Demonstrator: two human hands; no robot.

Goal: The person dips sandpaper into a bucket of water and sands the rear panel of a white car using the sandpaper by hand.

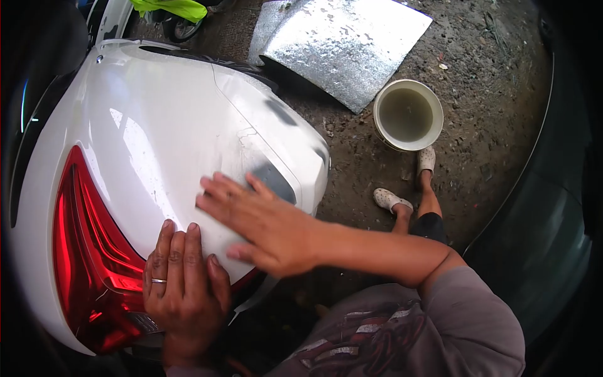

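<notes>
My left hand (183, 283), with a ring on one finger, lies palm down with its fingers stretched out at the edge of the car's white rear body panel (163, 119), beside the red tail light (94, 264). My right hand (260, 229) is laid flat on the same panel just above it, fingers extended and slightly blurred. Whatever may be under its palm is hidden. A dark grey patch (271, 179) shows on the panel just past the right fingers, and thin crack-like marks (248, 133) run above it.
A white bucket (438, 118) of cloudy water stands on the muddy ground. Behind it lies a bent silvery sheet (352, 47). Two feet in light clogs (391, 200) are near the bucket. A dark car body (540, 245) lines the right side. A motorcycle wheel (183, 29) is at top left.
</notes>
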